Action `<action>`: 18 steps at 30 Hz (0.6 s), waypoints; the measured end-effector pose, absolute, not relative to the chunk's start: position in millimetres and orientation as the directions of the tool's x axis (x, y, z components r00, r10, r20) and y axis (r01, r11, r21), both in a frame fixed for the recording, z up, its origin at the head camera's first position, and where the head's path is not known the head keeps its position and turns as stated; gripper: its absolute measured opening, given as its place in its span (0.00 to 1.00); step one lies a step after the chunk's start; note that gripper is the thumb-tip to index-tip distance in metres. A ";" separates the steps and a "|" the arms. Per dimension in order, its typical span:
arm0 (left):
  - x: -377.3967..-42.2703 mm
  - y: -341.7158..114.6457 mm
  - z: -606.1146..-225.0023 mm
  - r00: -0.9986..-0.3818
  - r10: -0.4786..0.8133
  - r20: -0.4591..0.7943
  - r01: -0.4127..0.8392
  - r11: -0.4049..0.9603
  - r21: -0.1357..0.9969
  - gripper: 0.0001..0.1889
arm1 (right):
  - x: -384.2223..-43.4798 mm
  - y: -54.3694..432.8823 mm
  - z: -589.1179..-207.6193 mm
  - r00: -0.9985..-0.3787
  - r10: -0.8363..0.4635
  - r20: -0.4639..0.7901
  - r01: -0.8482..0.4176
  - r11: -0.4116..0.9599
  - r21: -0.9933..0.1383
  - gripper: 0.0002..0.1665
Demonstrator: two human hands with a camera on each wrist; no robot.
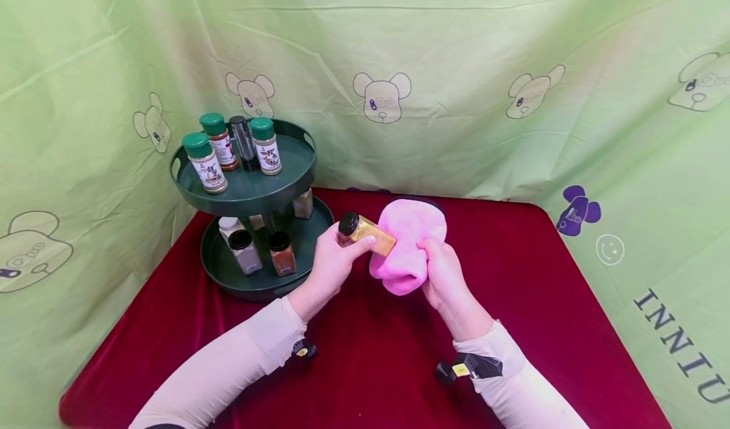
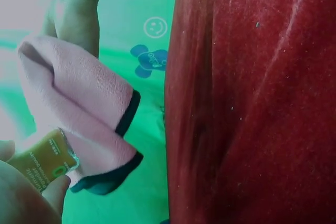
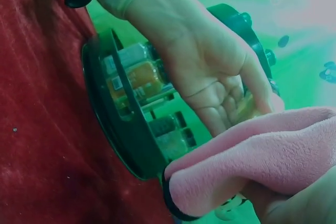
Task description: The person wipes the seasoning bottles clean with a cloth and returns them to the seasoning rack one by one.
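Note:
My left hand (image 1: 332, 259) grips a spice jar (image 1: 373, 235) of yellow powder with a black lid, tilted over to the right. Its label in the left wrist view reads turmeric powder (image 2: 44, 158). A pink cloth (image 1: 407, 242) with a dark edge is bunched in my right hand (image 1: 447, 280), the thumb on top of it. The jar's bottom end meets the cloth's left side; in the right wrist view the cloth (image 3: 252, 156) hides most of my right fingers. Both hands are above the table, to the right of a two-tier rack.
On the left stands the dark green two-tier round rack (image 1: 251, 191). Green-lidded shakers (image 1: 206, 166) and a dark bottle (image 1: 245, 144) occupy its top tier; black-lidded jars (image 1: 282, 255) and a white-lidded one sit below. Red velvet (image 1: 365, 365) covers the table, with green curtains (image 1: 456, 36) around.

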State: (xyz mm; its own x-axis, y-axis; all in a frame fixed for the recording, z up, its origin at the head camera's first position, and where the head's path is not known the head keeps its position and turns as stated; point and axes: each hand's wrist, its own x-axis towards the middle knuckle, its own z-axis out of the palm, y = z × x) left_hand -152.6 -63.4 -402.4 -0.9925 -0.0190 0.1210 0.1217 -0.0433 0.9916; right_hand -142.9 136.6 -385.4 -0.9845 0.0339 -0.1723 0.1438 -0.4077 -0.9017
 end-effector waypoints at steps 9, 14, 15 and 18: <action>-156.2 -62.6 -401.3 -0.974 0.004 0.226 0.226 -0.019 0.974 0.22 | -140.2 128.8 -394.4 -0.977 -0.033 -0.211 0.208 -0.364 -0.908 0.04; -159.9 -68.2 -396.7 -0.978 -0.005 0.210 0.210 0.017 0.978 0.23 | -134.9 130.3 -391.2 -0.982 -0.003 -0.187 0.179 -0.313 -0.933 0.04; -160.2 -69.6 -395.4 -0.980 -0.003 0.201 0.201 0.024 0.979 0.23 | -134.6 131.4 -390.6 -0.983 -0.001 -0.184 0.176 -0.310 -0.934 0.04; -161.8 -73.7 -392.6 -0.985 0.005 0.170 0.170 0.060 0.984 0.24 | -134.5 135.5 -389.7 -0.983 -0.004 -0.184 0.176 -0.316 -0.932 0.05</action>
State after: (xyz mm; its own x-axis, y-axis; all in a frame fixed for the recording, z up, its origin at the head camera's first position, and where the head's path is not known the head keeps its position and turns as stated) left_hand -161.8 -73.7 -392.6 -0.9854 0.0053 0.1699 0.1699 0.0597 0.9836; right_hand -134.5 135.5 -389.7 -0.9830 -0.0045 -0.1837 0.1757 -0.3158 -0.9324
